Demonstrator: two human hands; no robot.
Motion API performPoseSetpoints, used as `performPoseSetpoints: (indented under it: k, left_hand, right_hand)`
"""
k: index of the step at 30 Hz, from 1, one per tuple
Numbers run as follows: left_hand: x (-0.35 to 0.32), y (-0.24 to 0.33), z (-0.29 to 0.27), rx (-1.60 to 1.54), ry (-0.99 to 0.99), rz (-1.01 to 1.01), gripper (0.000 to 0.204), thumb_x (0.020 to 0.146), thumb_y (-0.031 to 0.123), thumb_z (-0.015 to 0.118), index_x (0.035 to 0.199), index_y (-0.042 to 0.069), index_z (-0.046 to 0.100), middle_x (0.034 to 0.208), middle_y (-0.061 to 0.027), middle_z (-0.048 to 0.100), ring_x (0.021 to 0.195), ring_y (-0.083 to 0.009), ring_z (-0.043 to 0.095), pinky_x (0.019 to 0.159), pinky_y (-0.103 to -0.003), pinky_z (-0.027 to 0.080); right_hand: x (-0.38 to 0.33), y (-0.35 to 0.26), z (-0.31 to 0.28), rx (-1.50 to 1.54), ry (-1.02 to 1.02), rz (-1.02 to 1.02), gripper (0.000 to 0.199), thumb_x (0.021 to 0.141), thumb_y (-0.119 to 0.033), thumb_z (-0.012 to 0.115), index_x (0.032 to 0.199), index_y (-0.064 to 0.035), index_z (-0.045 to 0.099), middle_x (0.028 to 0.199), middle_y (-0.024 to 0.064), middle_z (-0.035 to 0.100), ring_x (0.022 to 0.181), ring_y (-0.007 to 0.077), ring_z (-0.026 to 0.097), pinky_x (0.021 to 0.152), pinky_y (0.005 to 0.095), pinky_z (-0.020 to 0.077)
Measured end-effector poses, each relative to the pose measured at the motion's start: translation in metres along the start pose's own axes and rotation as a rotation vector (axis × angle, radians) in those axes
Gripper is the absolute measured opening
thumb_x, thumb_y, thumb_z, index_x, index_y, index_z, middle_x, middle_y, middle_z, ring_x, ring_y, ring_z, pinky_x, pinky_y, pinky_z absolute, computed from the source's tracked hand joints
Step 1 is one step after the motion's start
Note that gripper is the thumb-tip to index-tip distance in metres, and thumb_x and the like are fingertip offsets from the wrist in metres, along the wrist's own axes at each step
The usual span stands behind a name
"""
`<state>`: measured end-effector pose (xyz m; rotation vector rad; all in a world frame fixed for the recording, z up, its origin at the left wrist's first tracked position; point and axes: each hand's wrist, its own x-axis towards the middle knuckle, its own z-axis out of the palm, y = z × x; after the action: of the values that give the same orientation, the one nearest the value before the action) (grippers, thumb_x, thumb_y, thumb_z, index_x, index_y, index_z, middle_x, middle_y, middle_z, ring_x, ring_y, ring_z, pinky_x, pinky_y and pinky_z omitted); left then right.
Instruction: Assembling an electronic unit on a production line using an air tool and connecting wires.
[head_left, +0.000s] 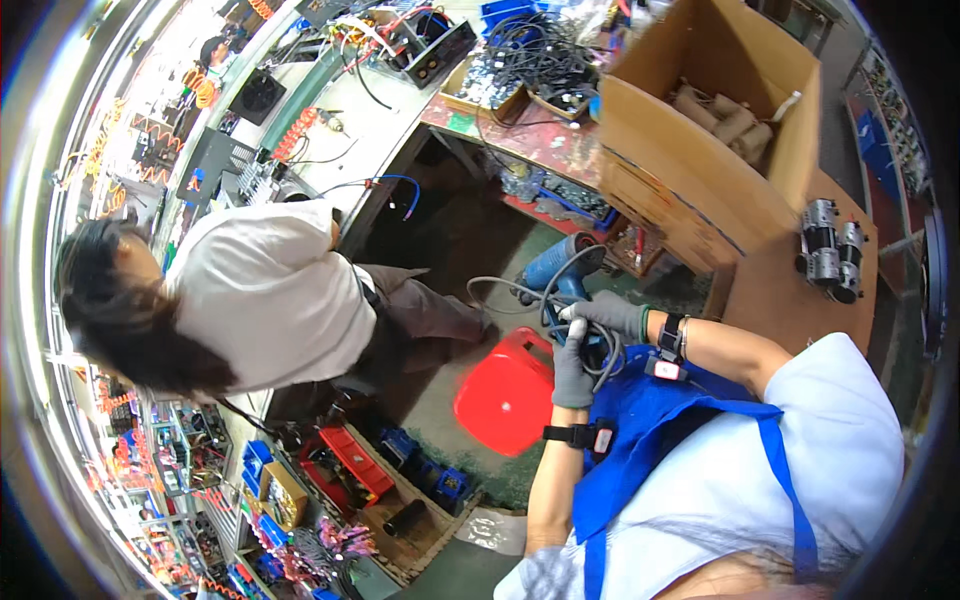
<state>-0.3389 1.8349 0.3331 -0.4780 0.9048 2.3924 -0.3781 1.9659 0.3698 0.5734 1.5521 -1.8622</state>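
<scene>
Head view: blue power tool (562,268) hangs over the floor just above the red stool (508,392), long axis running 11 to 5 o'clock toward you. Your right hand (608,312), gloved, is clamped on its lower body, at 5 o'clock from the tool's barrel. Your left hand (572,368), at 6 o'clock, is closed around the grey cord (497,284). Cardboard box (700,150) on the surface at 1 o'clock; a co-worker sits at 9.

Pretty cluttered workshop here. A long pale workbench (350,120) is running along the left, piled with cables and gear. A big open cardboard box (700,130) is sitting on a brown table (790,300). A red plastic stool (505,395) is standing on the greenish floor (450,400). Bright light is washing out the far left.
</scene>
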Motion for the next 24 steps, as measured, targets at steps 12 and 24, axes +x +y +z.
performPoseSetpoints:
  k: [12,24]
  left_hand:
    - [0.241,0.141,-0.077,0.111,0.376,-0.046,0.030,0.085,0.010,0.063,0.112,-0.002,0.058,0.102,-0.0120,0.065,0.086,-0.0238,0.066,0.073,-0.037,0.058]
    - [0.497,0.232,-0.198,0.465,0.622,0.238,0.019,0.086,0.024,0.061,0.092,0.006,0.062,0.082,-0.0033,0.061,0.075,-0.0182,0.059,0.071,-0.031,0.050]
  right_hand:
    - [0.267,-0.081,0.024,0.326,0.058,0.097,0.039,0.084,-0.034,0.065,0.106,-0.0019,0.066,0.097,0.0077,0.068,0.085,0.0153,0.062,0.077,0.0290,0.0491]
    - [0.442,-0.082,0.038,0.187,0.107,-0.262,0.049,0.094,-0.037,0.055,0.125,-0.0002,0.054,0.119,0.0104,0.060,0.110,0.0159,0.054,0.099,0.0290,0.0389]
